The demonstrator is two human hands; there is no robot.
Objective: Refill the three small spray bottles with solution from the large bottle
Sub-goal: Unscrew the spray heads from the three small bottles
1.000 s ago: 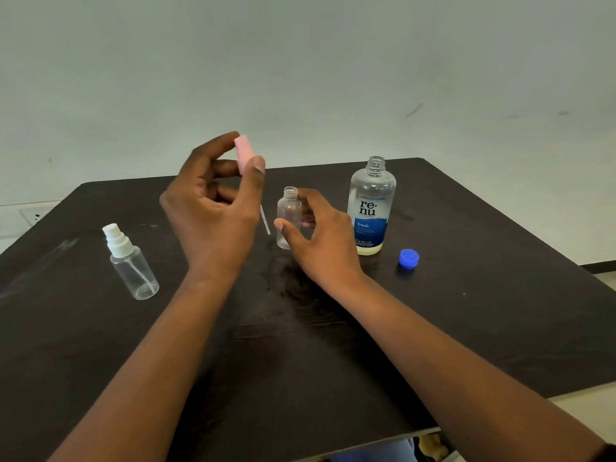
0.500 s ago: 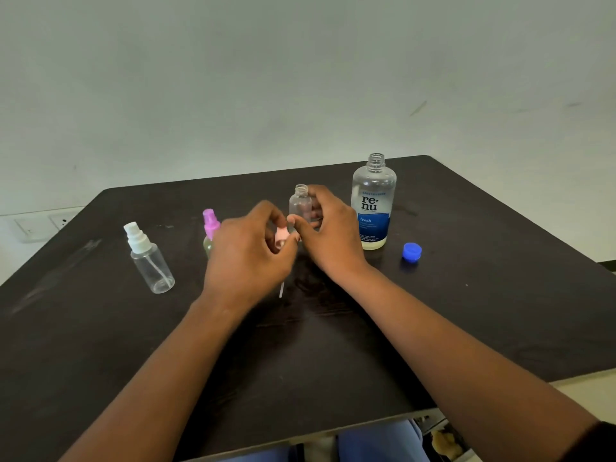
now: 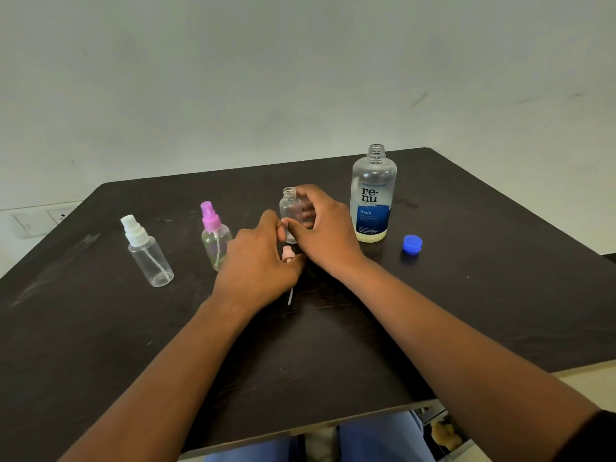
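- Standing upright on the dark table point(image 3: 466, 328), the open small bottle point(image 3: 289, 208) is being gripped by the right hand point(image 3: 321, 228), whose fingers are curling round its far side while the thumb is pressing its near side.
- Lying on the table just in front of the open small bottle, the pink spray top point(image 3: 287, 254) is being covered by the left hand point(image 3: 258, 261); its dip tube point(image 3: 290, 296) is sticking out toward the person. Whether the left fingers are pinching the top cannot be told.
- Standing just right of the open small bottle, the large bottle point(image 3: 374, 195) is uncapped, holding a little yellowish solution at its base.
- Resting right of the large bottle, the blue cap point(image 3: 412, 244) is sitting apart.
- Standing left of the open small bottle are the purple-topped spray bottle point(image 3: 215, 235) and, farther left, the white-topped spray bottle point(image 3: 146, 251).
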